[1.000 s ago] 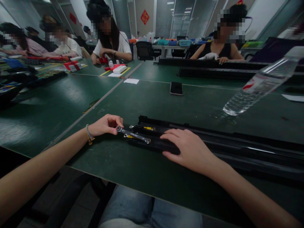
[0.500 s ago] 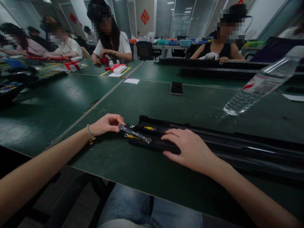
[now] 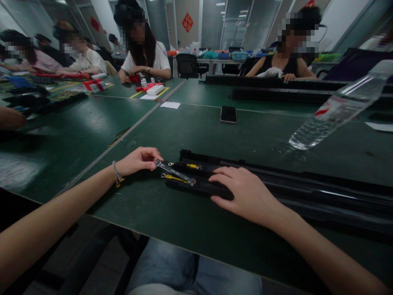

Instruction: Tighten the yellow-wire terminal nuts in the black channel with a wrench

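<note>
My left hand [image 3: 143,159] pinches one end of a silver ring wrench [image 3: 175,172] between thumb and fingers. The wrench's other ring end is over the near channel of a long black rail [image 3: 291,182], at the rail's left end; its exact seating there is too small to make out. Two yellow-sleeved cables [image 3: 175,177] with ring terminals stick out from that end, one in each channel. Across the rail, just right of the wrench, lies my right hand [image 3: 242,194], gripping it with the fingers on the far side and the thumb nearer me.
Beyond the rail a phone [image 3: 229,114] lies on the green table [image 3: 129,213]. A water bottle [image 3: 334,110] appears tilted at the right. Further black rails [image 3: 276,94] lie before a co-worker opposite. Another person handles red and white parts [image 3: 153,88] at the back left.
The wrench end in my left hand has shifted very slightly away from me and right. My right hand stays put. Something like another person's arm has come in at the left edge.
</note>
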### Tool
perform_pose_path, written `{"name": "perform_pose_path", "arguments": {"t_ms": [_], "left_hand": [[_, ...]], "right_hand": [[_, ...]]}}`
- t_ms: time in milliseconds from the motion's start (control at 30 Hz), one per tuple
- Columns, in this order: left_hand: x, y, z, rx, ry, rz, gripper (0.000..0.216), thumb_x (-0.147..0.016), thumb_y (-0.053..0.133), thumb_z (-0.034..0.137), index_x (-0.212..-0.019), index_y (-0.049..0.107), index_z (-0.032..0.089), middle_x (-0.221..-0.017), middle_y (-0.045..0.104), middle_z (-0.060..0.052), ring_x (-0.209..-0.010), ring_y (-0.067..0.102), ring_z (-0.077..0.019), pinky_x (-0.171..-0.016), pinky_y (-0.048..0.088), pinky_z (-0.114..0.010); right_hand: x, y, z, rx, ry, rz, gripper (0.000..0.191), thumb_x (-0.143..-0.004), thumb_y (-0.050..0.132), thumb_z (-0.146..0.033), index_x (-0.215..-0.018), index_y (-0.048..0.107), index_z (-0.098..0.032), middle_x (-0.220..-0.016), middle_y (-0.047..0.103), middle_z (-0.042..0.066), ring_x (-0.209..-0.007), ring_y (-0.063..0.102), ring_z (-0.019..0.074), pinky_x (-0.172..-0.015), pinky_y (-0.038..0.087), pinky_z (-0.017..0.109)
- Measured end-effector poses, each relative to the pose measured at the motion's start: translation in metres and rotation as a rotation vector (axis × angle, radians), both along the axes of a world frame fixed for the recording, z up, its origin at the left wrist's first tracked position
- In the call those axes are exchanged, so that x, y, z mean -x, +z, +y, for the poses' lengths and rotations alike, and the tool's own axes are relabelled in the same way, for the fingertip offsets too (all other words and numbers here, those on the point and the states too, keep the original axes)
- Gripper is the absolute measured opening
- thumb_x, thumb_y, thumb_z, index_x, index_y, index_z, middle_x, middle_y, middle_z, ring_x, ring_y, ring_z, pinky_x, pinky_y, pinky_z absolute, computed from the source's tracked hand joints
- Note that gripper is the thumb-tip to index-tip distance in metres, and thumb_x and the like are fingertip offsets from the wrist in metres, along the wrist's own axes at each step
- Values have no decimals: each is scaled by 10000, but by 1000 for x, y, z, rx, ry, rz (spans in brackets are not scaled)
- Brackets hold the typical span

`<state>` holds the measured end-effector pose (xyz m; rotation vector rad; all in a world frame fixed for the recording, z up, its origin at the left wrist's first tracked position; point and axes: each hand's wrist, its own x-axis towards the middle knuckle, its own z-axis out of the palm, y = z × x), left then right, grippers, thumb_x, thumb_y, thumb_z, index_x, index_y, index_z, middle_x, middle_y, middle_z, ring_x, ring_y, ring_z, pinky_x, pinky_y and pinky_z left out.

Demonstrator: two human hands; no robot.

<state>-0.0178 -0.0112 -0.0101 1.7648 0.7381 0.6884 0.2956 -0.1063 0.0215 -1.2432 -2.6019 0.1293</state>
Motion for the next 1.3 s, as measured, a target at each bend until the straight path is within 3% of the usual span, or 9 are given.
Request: {"name": "perform_pose_path", "arguments": {"t_ms": [1300], "left_hand": [[-1,1,0,-28,-11,28,198,-665,675,262,-746,563,120,-666,520,12,-548,475,-68,-504,396,-167]], "right_hand": [[0,0,0,9,-13,-17,322,-755,514,-392,-1012,576,-207,-1102,564,45,-985,502,212,-814,377,382]]}}
